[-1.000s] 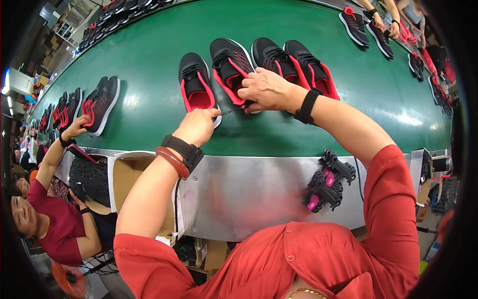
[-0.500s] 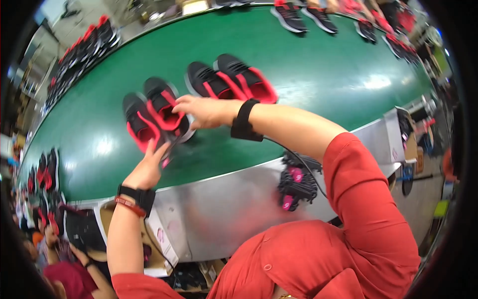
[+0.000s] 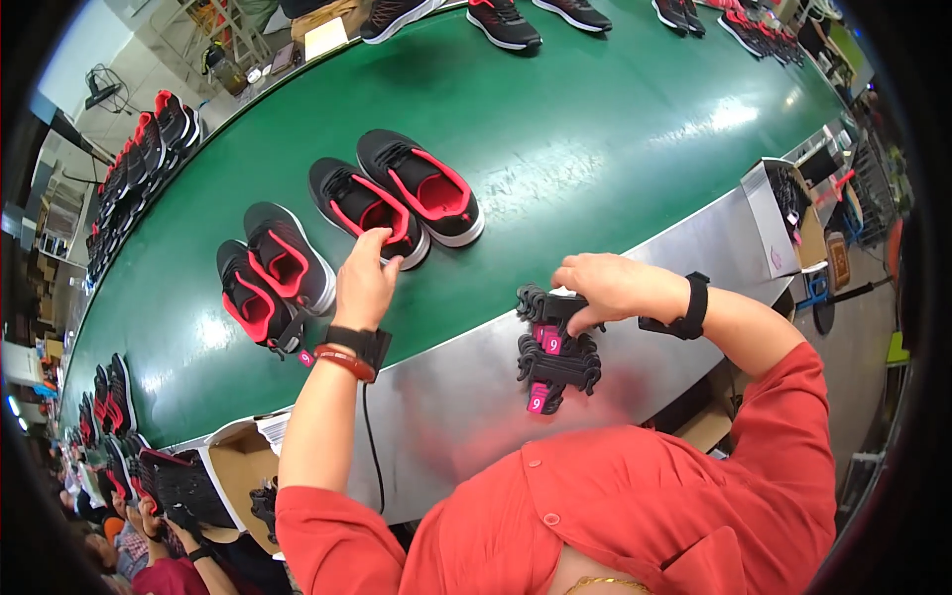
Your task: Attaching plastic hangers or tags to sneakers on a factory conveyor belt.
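At the heel of a black sneaker point(image 3: 372, 208) with red lining is my left hand point(image 3: 365, 283), finger by the collar and thumb at the outside of the heel. Its partner sneaker point(image 3: 421, 188) stands against it on the right. My right hand point(image 3: 620, 293) is closed on a black plastic shoe hanger point(image 3: 567, 309) from the upper bundle; its palm side is hidden. Just below lies another bundle of black hangers point(image 3: 560, 372) with a pink tag point(image 3: 537, 399). Left of my left hand, a second sneaker pair point(image 3: 283, 263) has a hanger with a pink tag point(image 3: 305, 358) at its heels.
The sneakers stand on a green conveyor belt point(image 3: 555, 178), bordered by a metal ledge point(image 3: 446, 416) on my side. Open cartons point(image 3: 238, 466) sit left below, another box point(image 3: 778, 218) at right. More shoes point(image 3: 144, 149) line the far left; co-workers point(image 3: 164, 565) are at lower left.
My left hand has left the left pair and moved to the other pair's heel. My right hand has swung right and down onto the hangers. Both pairs now appear farther left.
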A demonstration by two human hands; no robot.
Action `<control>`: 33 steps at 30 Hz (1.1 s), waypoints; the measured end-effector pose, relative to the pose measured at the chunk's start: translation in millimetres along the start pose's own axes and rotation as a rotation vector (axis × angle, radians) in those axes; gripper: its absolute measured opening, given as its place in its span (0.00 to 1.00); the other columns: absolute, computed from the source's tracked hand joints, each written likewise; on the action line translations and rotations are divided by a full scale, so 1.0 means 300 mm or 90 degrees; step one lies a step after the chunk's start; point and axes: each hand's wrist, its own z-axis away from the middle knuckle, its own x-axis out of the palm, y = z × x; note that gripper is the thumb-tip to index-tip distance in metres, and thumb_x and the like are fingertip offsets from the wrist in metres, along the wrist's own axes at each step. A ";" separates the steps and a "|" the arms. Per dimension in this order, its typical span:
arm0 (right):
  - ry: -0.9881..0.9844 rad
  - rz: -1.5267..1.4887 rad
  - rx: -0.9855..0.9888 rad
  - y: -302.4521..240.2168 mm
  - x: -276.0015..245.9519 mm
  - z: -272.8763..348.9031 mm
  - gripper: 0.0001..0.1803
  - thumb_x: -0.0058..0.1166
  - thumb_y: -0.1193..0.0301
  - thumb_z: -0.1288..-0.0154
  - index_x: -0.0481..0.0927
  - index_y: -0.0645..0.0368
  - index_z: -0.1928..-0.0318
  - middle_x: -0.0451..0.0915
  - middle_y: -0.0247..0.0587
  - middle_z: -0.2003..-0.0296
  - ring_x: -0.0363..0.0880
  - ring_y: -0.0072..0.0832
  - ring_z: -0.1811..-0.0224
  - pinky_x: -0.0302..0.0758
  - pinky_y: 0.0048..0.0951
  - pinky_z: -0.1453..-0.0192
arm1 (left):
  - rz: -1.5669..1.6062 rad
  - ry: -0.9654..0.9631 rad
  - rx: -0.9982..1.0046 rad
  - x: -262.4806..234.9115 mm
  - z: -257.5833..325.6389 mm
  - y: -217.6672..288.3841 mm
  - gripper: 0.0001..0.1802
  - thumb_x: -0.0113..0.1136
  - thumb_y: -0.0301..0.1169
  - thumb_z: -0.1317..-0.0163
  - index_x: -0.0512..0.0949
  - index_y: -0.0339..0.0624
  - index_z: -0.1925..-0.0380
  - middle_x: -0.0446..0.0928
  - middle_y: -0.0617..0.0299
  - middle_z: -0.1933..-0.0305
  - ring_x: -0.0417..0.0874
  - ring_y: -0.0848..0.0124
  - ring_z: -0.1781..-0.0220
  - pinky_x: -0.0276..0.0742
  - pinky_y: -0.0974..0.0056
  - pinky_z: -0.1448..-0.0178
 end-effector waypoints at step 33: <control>-0.260 -0.444 0.037 -0.277 0.036 -0.466 0.13 0.38 0.66 0.29 0.67 0.65 0.65 0.79 0.44 0.77 0.76 0.27 0.85 0.73 0.29 0.80 | -0.058 0.021 0.060 -0.067 0.115 -0.056 0.08 0.58 0.23 0.46 0.75 0.42 0.64 0.75 0.57 0.62 0.79 0.52 0.64 0.76 0.53 0.62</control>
